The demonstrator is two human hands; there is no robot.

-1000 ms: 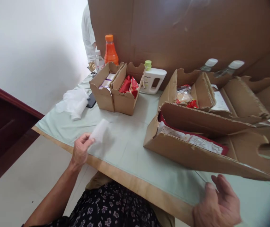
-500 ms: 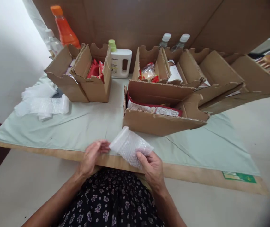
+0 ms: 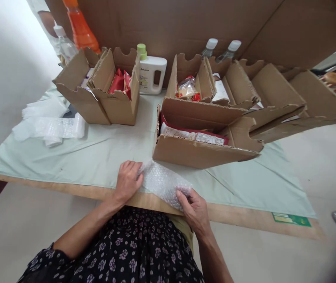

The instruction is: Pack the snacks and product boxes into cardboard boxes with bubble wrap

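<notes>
A clear bubble wrap bag [image 3: 163, 181] lies stretched between my hands at the table's front edge. My left hand [image 3: 129, 179] grips its upper left end, thumb and fingers closed on the plastic. At the lower right corner, my right hand [image 3: 193, 206] pinches it with the thumb on top. Whether anything is inside the bag I cannot tell. Just behind it stands a long cardboard box [image 3: 206, 153] holding a dark red and white package [image 3: 193, 135].
More bubble wrap [image 3: 51, 124] lies at the left. Two cardboard boxes [image 3: 120, 112] with packets stand behind, beside a white jug [image 3: 153, 74]. Several cardboard bins [image 3: 276, 88] line the back right. An orange bottle [image 3: 82, 29] and clear bottles [image 3: 232, 49] stand behind them.
My left hand has moved right and closed on the bubble wrap's left end, which was loose before. The folded-over end is now opened out flatter. My right hand keeps its pinch.
</notes>
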